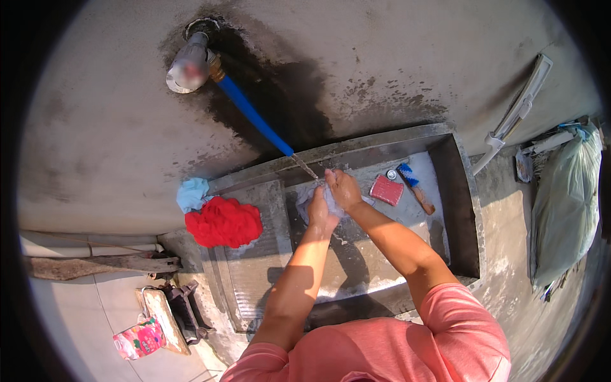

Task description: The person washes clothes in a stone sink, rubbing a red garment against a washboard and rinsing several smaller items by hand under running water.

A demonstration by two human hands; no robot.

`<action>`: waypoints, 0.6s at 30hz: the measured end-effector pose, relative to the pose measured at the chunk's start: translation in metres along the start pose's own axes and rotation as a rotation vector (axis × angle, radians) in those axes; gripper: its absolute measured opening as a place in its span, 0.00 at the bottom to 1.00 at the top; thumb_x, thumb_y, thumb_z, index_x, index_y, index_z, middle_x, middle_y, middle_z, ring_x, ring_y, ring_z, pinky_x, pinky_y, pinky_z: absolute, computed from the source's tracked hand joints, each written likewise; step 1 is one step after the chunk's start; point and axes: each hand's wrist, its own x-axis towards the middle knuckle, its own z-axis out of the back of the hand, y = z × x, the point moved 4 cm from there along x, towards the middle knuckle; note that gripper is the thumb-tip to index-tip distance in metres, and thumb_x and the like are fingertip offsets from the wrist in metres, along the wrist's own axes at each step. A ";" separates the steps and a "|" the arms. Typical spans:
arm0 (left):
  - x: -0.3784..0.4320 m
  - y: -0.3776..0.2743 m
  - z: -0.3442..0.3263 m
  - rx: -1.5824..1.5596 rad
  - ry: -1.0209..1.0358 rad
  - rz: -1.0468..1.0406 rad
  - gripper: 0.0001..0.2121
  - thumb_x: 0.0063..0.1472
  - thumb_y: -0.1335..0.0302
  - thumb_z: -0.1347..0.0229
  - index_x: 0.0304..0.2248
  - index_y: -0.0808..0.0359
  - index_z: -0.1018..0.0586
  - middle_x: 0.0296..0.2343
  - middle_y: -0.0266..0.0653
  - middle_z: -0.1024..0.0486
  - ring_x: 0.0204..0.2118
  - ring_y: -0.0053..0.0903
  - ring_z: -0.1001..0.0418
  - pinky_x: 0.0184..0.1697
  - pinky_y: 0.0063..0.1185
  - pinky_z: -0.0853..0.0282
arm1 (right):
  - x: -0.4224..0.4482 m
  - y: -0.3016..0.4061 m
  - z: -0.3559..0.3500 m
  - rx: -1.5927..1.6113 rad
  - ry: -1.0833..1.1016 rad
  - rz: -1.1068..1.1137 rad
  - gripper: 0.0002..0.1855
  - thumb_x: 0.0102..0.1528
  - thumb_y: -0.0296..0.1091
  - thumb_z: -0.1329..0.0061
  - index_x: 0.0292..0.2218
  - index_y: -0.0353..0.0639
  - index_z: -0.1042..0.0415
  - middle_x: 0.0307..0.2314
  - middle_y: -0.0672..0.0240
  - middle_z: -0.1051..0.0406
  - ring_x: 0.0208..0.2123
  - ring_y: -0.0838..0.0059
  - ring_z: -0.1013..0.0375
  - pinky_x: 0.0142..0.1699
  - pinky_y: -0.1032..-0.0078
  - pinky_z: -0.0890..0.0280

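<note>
Over the basin of a concrete laundry sink (465,191), a wet pale lilac cloth (330,203) is bunched between both hands. My left hand (321,210) grips it from the near left, and my right hand (343,191) holds it on the right, close beside the left. Water runs from the end of a blue hose (253,114) onto the cloth and fingers. Part of the cloth spreads out under the hands. To the right lie a red sponge or pad (386,190), a small round metal item (391,175) and a wooden-handled brush with blue bristles (415,187).
Red cloth (224,222) and light blue cloth (193,194) lie at the sink's left edge, by the ribbed washboard (253,286). A tap (191,67) feeds the hose. A pink floral pouch (139,338) sits lower left; a filled plastic bag (565,205) stands right.
</note>
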 end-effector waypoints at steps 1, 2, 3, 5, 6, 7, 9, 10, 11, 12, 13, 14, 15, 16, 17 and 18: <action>-0.005 -0.006 -0.009 0.019 -0.057 -0.041 0.17 0.59 0.58 0.60 0.39 0.62 0.31 0.37 0.37 0.30 0.42 0.34 0.33 0.44 0.33 0.37 | 0.001 0.002 0.001 0.031 -0.040 -0.024 0.18 0.56 0.48 0.64 0.28 0.40 0.36 0.22 0.45 0.32 0.27 0.44 0.32 0.31 0.56 0.39; -0.011 -0.017 -0.016 -0.053 -0.021 -0.011 0.15 0.59 0.61 0.59 0.36 0.62 0.29 0.36 0.36 0.29 0.41 0.31 0.32 0.43 0.31 0.36 | -0.009 0.007 -0.006 0.109 -0.024 -0.057 0.19 0.55 0.49 0.63 0.29 0.39 0.36 0.22 0.45 0.33 0.27 0.43 0.33 0.31 0.55 0.40; 0.001 -0.025 -0.001 -0.141 0.305 0.055 0.14 0.59 0.62 0.59 0.36 0.62 0.29 0.36 0.36 0.29 0.41 0.31 0.32 0.43 0.30 0.36 | -0.022 0.031 -0.012 0.119 -0.019 0.067 0.19 0.55 0.49 0.63 0.29 0.39 0.36 0.22 0.44 0.33 0.27 0.42 0.33 0.31 0.55 0.40; 0.023 -0.026 0.044 -0.236 0.685 0.130 0.14 0.59 0.63 0.59 0.36 0.62 0.29 0.36 0.36 0.29 0.41 0.30 0.32 0.43 0.29 0.36 | -0.048 0.062 -0.023 0.135 0.001 0.306 0.20 0.55 0.50 0.63 0.29 0.38 0.36 0.22 0.43 0.33 0.27 0.42 0.34 0.31 0.54 0.40; 0.024 -0.022 0.049 -0.240 0.752 0.156 0.14 0.59 0.63 0.59 0.36 0.62 0.29 0.36 0.36 0.29 0.41 0.29 0.31 0.43 0.28 0.36 | -0.028 0.041 -0.025 0.103 0.117 0.094 0.19 0.54 0.48 0.63 0.34 0.38 0.37 0.26 0.42 0.32 0.32 0.44 0.33 0.37 0.56 0.39; 0.018 -0.015 0.028 -0.160 0.571 0.142 0.14 0.59 0.62 0.58 0.36 0.62 0.29 0.36 0.36 0.29 0.40 0.29 0.31 0.44 0.28 0.36 | -0.005 0.014 -0.021 0.093 0.101 0.047 0.18 0.54 0.47 0.61 0.33 0.38 0.37 0.26 0.43 0.32 0.32 0.44 0.33 0.37 0.57 0.39; -0.009 -0.003 0.004 -0.001 0.183 0.095 0.15 0.58 0.60 0.58 0.37 0.61 0.28 0.36 0.36 0.29 0.40 0.29 0.31 0.44 0.27 0.36 | 0.016 -0.029 -0.022 0.083 0.100 -0.049 0.17 0.53 0.45 0.59 0.33 0.39 0.37 0.24 0.46 0.31 0.31 0.45 0.32 0.36 0.58 0.38; -0.017 -0.004 0.001 -0.020 0.125 0.056 0.21 0.59 0.59 0.60 0.46 0.64 0.34 0.42 0.40 0.31 0.46 0.35 0.35 0.51 0.30 0.41 | 0.017 -0.026 -0.019 0.196 0.082 -0.117 0.15 0.52 0.44 0.58 0.32 0.39 0.37 0.24 0.47 0.31 0.31 0.46 0.31 0.37 0.59 0.38; -0.026 -0.005 0.002 -0.066 0.006 0.142 0.21 0.59 0.59 0.60 0.46 0.65 0.35 0.44 0.41 0.33 0.47 0.36 0.36 0.51 0.31 0.42 | 0.017 -0.023 -0.016 0.308 0.062 -0.188 0.14 0.51 0.42 0.56 0.31 0.40 0.37 0.25 0.48 0.31 0.31 0.48 0.31 0.37 0.60 0.38; -0.036 -0.007 -0.002 -0.118 -0.106 0.219 0.22 0.59 0.59 0.59 0.47 0.66 0.37 0.46 0.41 0.35 0.49 0.37 0.38 0.52 0.33 0.43 | 0.018 -0.018 -0.013 0.418 0.041 -0.248 0.12 0.51 0.40 0.55 0.31 0.40 0.37 0.25 0.49 0.31 0.31 0.49 0.31 0.37 0.61 0.38; -0.042 -0.007 -0.003 -0.168 -0.217 0.298 0.23 0.59 0.59 0.58 0.47 0.68 0.38 0.47 0.42 0.37 0.50 0.37 0.39 0.53 0.34 0.44 | 0.017 -0.014 -0.016 0.423 0.007 -0.147 0.12 0.50 0.39 0.55 0.30 0.40 0.37 0.25 0.50 0.32 0.32 0.50 0.31 0.38 0.62 0.39; -0.034 -0.007 -0.007 -0.223 0.048 0.308 0.22 0.58 0.60 0.58 0.47 0.67 0.38 0.48 0.41 0.37 0.51 0.36 0.41 0.52 0.34 0.45 | 0.013 -0.011 -0.021 0.428 -0.030 -0.048 0.11 0.50 0.38 0.55 0.30 0.40 0.37 0.25 0.51 0.32 0.32 0.52 0.32 0.38 0.63 0.40; -0.025 -0.009 -0.001 -0.276 0.310 0.310 0.22 0.58 0.61 0.57 0.47 0.67 0.38 0.48 0.41 0.38 0.52 0.35 0.42 0.52 0.34 0.45 | 0.007 -0.005 -0.025 0.433 -0.062 0.051 0.11 0.50 0.37 0.55 0.29 0.40 0.38 0.25 0.53 0.33 0.33 0.53 0.32 0.39 0.65 0.40; -0.026 -0.013 -0.002 -0.326 0.569 0.318 0.21 0.58 0.62 0.57 0.47 0.66 0.38 0.49 0.40 0.39 0.53 0.34 0.43 0.52 0.34 0.45 | 0.002 -0.008 -0.028 0.423 -0.077 0.043 0.10 0.50 0.37 0.56 0.30 0.39 0.37 0.27 0.52 0.33 0.34 0.54 0.32 0.40 0.65 0.41; -0.019 -0.018 0.005 -0.261 0.535 0.247 0.21 0.58 0.61 0.57 0.47 0.66 0.38 0.49 0.40 0.39 0.53 0.34 0.43 0.52 0.34 0.46 | -0.001 -0.012 -0.030 0.413 -0.093 0.034 0.10 0.50 0.36 0.56 0.30 0.39 0.37 0.28 0.52 0.33 0.35 0.55 0.33 0.42 0.66 0.41; -0.013 -0.025 0.002 -0.197 0.507 0.177 0.21 0.58 0.61 0.56 0.47 0.66 0.38 0.49 0.40 0.38 0.53 0.34 0.43 0.53 0.33 0.46 | -0.003 -0.016 -0.029 0.401 -0.113 0.030 0.10 0.50 0.36 0.57 0.30 0.38 0.37 0.29 0.52 0.33 0.36 0.55 0.33 0.43 0.66 0.42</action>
